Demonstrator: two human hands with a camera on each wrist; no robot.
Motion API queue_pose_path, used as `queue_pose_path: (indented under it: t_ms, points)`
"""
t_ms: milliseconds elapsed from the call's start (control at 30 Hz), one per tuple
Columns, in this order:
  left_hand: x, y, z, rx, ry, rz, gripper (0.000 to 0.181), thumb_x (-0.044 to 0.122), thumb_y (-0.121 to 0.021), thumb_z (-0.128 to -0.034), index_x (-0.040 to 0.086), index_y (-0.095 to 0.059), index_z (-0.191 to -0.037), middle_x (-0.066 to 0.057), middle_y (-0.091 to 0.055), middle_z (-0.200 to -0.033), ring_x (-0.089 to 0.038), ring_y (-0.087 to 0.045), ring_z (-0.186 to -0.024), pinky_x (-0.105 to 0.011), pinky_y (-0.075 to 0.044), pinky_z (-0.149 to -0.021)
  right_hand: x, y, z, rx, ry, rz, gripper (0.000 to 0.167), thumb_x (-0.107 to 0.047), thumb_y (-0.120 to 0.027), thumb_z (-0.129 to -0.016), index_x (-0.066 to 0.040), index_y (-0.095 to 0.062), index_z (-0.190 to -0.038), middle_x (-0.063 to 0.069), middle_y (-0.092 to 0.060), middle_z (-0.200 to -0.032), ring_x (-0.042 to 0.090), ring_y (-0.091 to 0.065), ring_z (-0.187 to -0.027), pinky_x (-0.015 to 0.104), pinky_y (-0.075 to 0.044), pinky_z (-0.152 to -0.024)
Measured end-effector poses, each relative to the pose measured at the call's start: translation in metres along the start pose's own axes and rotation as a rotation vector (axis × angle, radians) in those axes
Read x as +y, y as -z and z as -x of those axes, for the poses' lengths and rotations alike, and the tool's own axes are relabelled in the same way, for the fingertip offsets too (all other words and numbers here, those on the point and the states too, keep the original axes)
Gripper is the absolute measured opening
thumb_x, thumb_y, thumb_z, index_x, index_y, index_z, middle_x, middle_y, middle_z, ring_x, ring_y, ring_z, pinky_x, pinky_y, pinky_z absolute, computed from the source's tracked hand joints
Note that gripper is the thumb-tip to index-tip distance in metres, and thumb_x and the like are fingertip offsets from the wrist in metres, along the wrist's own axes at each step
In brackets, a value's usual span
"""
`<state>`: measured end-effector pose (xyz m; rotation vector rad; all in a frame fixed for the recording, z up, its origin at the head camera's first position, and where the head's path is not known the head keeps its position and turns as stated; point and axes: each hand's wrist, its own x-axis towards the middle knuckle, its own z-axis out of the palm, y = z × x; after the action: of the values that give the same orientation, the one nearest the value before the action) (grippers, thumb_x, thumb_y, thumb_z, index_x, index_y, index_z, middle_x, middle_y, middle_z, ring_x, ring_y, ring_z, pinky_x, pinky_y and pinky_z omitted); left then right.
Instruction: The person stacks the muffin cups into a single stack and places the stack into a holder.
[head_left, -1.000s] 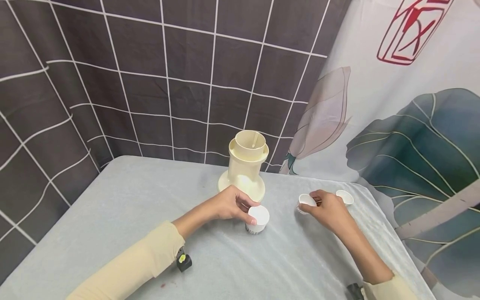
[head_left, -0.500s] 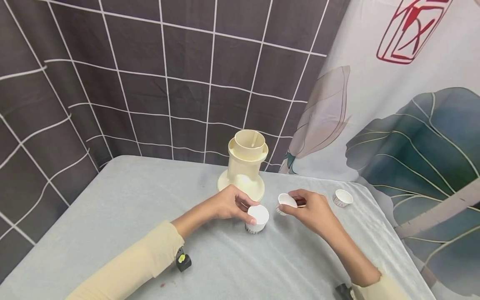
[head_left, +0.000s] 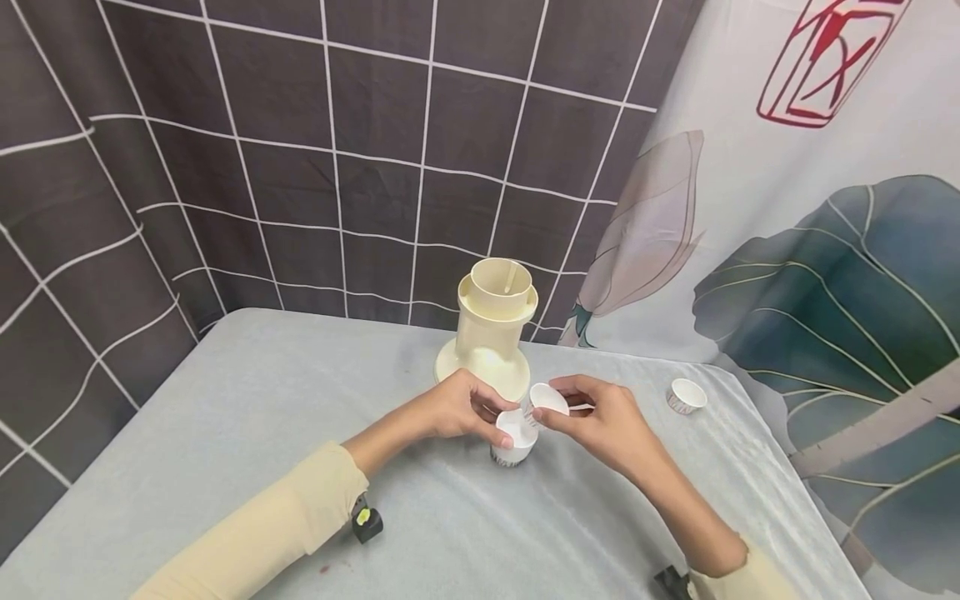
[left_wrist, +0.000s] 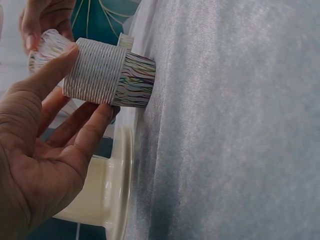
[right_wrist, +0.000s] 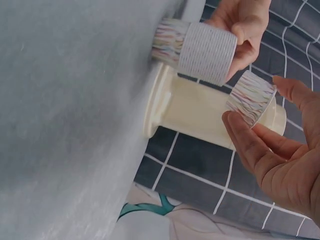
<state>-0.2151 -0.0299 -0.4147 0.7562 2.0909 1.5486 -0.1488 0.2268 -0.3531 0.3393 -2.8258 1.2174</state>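
A nested stack of white paper baking cups, the lowest printed with coloured streaks, stands on the cloth. My left hand pinches its rims between thumb and fingers. Just right of the stack, my right hand holds a single paper baking cup by its rim, tilted and raised slightly above the stack's mouth. In the right wrist view this single cup shows streaks on its side and sits apart from the stack. Another paper baking cup stands alone at the table's right.
Behind my left hand stands a cream cylindrical holder with a wide round base. Pale grey-blue cloth covers the table. A dark grid curtain hangs at the back, and a white floral curtain on the right.
My right hand has carried its baking cup leftward from near the lone cup to the stack, lifting and tilting it. The left hand has stayed on the stack.
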Motion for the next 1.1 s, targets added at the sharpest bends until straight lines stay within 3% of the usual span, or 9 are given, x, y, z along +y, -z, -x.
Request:
queue_pose_path:
  t_ms: [333, 500, 700, 833, 933, 1100]
  points:
    - [-0.004, -0.003, 0.002, 0.014, 0.0, 0.043, 0.046, -0.002, -0.095, -0.0852, -0.011, -0.079, -0.127, -0.023, -0.085, -0.115, -0.026, -0.086, -0.106, -0.03, -0.07, -0.095, -0.004, -0.015, 0.0, -0.063, 0.043, -0.084, 0.046, -0.032, -0.095, -0.093, -0.005, -0.081, -0.127, 0.009, -0.086, -0.12, 0.017, -0.085, -0.099, 0.022, -0.069, -0.084]
    - [-0.007, -0.004, 0.005, 0.007, -0.029, 0.039, 0.044, 0.002, -0.095, -0.0873, -0.01, -0.08, -0.126, -0.022, -0.086, -0.116, -0.023, -0.086, -0.107, -0.028, -0.069, -0.096, 0.0, -0.02, 0.0, -0.066, 0.069, -0.056, 0.045, -0.029, -0.095, -0.093, -0.004, -0.081, -0.128, 0.01, -0.085, -0.121, 0.017, -0.083, -0.1, 0.024, -0.07, -0.087]
    - [-0.013, -0.003, 0.01, 0.01, -0.095, -0.027, 0.046, 0.007, -0.095, -0.0899, -0.005, -0.08, -0.132, -0.018, -0.086, -0.12, -0.021, -0.085, -0.111, -0.026, -0.067, -0.1, 0.006, -0.025, 0.001, -0.097, 0.11, -0.031, 0.045, -0.026, -0.095, -0.092, -0.005, -0.082, -0.13, 0.01, -0.085, -0.124, 0.02, -0.082, -0.105, 0.033, -0.071, -0.091]
    - [-0.013, -0.002, 0.011, -0.011, -0.136, -0.047, 0.046, 0.008, -0.094, -0.092, -0.001, -0.08, -0.135, -0.017, -0.085, -0.126, -0.02, -0.084, -0.115, -0.027, -0.066, -0.104, 0.008, -0.028, 0.002, -0.143, 0.115, -0.052, 0.049, -0.03, -0.096, -0.092, -0.007, -0.082, -0.133, 0.009, -0.085, -0.126, 0.021, -0.083, -0.109, 0.028, -0.071, -0.091]
    - [-0.013, -0.002, 0.011, -0.005, -0.141, -0.041, 0.052, 0.007, -0.094, -0.0918, 0.0, -0.077, -0.141, -0.017, -0.083, -0.131, -0.02, -0.084, -0.114, -0.027, -0.067, -0.103, 0.008, -0.03, 0.002, -0.161, 0.102, -0.064, 0.051, -0.033, -0.096, -0.092, -0.008, -0.082, -0.135, 0.009, -0.085, -0.128, 0.023, -0.084, -0.111, 0.026, -0.07, -0.091]
    - [-0.012, -0.003, 0.011, 0.025, -0.128, 0.002, 0.053, 0.005, -0.091, -0.0941, 0.0, -0.074, -0.144, -0.02, -0.081, -0.136, -0.028, -0.085, -0.115, -0.027, -0.069, -0.098, 0.008, -0.029, 0.001, -0.161, 0.11, -0.022, 0.051, -0.027, -0.096, -0.092, -0.004, -0.081, -0.135, 0.015, -0.083, -0.133, 0.033, -0.084, -0.117, 0.033, -0.071, -0.094]
